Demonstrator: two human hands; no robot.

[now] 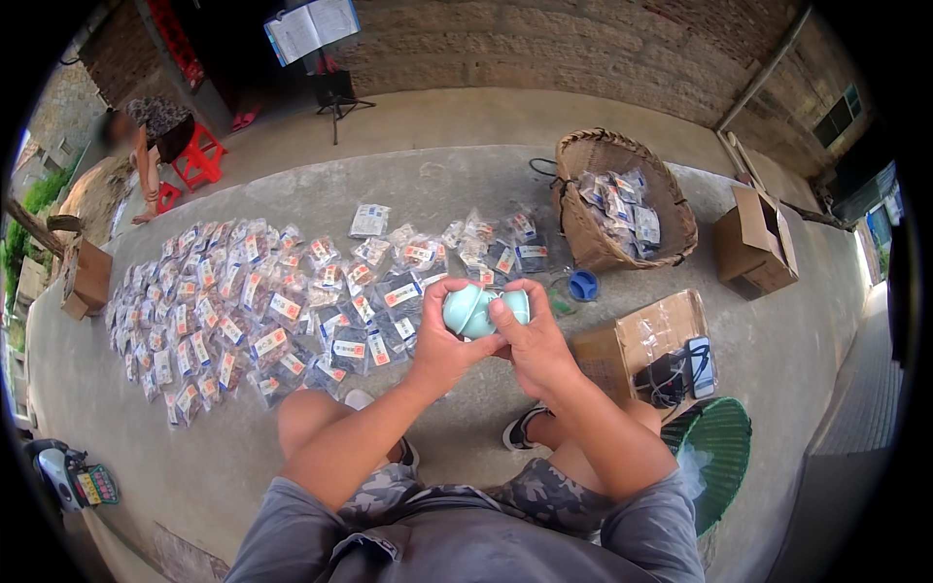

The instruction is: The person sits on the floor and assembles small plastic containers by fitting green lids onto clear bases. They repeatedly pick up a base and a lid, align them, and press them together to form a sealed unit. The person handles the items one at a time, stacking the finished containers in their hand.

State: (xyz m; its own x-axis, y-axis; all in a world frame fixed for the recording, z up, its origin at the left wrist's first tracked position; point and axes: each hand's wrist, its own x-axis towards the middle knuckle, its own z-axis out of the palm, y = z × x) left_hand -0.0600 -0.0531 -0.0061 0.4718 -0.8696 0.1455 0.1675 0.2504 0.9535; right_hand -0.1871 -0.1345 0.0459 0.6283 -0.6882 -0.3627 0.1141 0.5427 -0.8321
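Observation:
A pale mint-green rounded object [468, 313] with two bulging parts is held up in front of my body, over the concrete ground. Around its left side, my left hand [443, 340] is closed with the fingers curled. My right hand [535, 342] grips the right part, thumb pressed across the front. Whether the two parts are joined or separate I cannot tell, since my fingers cover much of them. Many small clear labelled packets [282, 307] lie spread on the ground beyond and left of my hands. Near my right hand is a round blue lid-like thing [583, 286].
A woven basket [671, 233] with packets stands ahead right, near an open cardboard box [753, 243]. Closer, a taped carton [622, 335] bears a phone [700, 367] and black cables. A green basket [714, 476] stands at my right. Far left, a person [155, 131] bends beside red stools [201, 155].

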